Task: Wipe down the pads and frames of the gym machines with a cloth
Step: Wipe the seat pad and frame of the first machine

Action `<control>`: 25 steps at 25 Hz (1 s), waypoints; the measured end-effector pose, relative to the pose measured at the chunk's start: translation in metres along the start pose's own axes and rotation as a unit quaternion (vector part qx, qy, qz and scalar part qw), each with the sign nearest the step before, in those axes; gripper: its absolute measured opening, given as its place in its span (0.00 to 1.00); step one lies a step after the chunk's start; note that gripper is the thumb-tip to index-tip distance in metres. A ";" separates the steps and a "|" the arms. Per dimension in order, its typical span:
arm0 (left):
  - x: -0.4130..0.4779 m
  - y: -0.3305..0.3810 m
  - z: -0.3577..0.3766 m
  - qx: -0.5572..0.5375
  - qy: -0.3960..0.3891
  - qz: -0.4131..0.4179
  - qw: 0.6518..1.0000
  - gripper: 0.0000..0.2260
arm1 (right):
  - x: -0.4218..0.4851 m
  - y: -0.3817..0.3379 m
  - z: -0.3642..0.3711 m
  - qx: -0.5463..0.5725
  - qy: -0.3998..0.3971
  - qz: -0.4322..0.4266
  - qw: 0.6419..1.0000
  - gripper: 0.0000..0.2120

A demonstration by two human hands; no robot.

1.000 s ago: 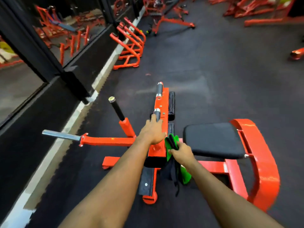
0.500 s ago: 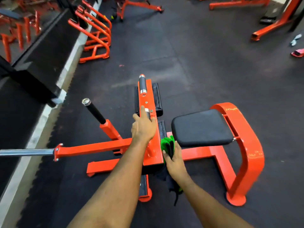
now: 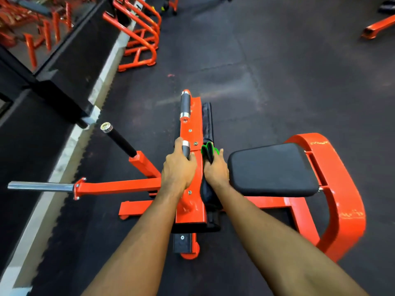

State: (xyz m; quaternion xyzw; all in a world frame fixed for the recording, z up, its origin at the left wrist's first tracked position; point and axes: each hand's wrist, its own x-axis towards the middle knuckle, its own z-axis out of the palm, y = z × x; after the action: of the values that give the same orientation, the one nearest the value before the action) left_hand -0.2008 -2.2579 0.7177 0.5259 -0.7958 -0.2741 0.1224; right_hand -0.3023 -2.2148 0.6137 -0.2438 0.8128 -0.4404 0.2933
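Note:
An orange gym machine stands on the dark floor, its central orange lever beam [image 3: 192, 129] running away from me. My left hand [image 3: 178, 169] grips the near black handle [image 3: 186, 148] on that beam. My right hand [image 3: 215, 169] holds a green and black cloth [image 3: 209, 151] against the long black knee pad [image 3: 207, 120] on the beam's right side. The black seat pad [image 3: 271, 167] sits just right of my right hand, inside a curved orange frame [image 3: 339, 189]. A second black handle [image 3: 185, 102] is at the beam's far end.
A chrome weight peg [image 3: 40, 186] sticks out left from an orange arm [image 3: 119, 185]. A black-gripped post [image 3: 118, 138] angles up left. Orange racks [image 3: 141, 39] line the mirrored wall at upper left. Another orange frame leg [image 3: 378, 26] lies upper right.
My right hand has slid the cloth forward along the knee pad, away from me. My left hand keeps its grip on the near handle. The view has tilted further down.

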 end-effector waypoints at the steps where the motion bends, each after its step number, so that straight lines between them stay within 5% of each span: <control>1: 0.002 0.001 -0.001 0.010 0.001 -0.001 1.000 0.20 | 0.009 -0.004 0.001 0.006 -0.005 -0.014 1.000 0.26; 12: -0.003 0.014 -0.005 0.067 -0.009 -0.041 0.997 0.22 | -0.138 0.062 -0.002 0.056 -0.015 -0.042 0.997 0.35; 25: 0.001 0.012 0.005 0.092 0.065 -0.002 0.994 0.14 | -0.011 -0.006 -0.008 -0.057 -0.021 0.015 0.998 0.32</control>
State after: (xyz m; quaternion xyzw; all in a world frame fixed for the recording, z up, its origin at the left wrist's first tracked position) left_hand -0.2134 -2.2540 0.7199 0.5536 -0.8067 -0.1649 0.1245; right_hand -0.2995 -2.2060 0.6249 -0.2577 0.8337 -0.3834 0.3026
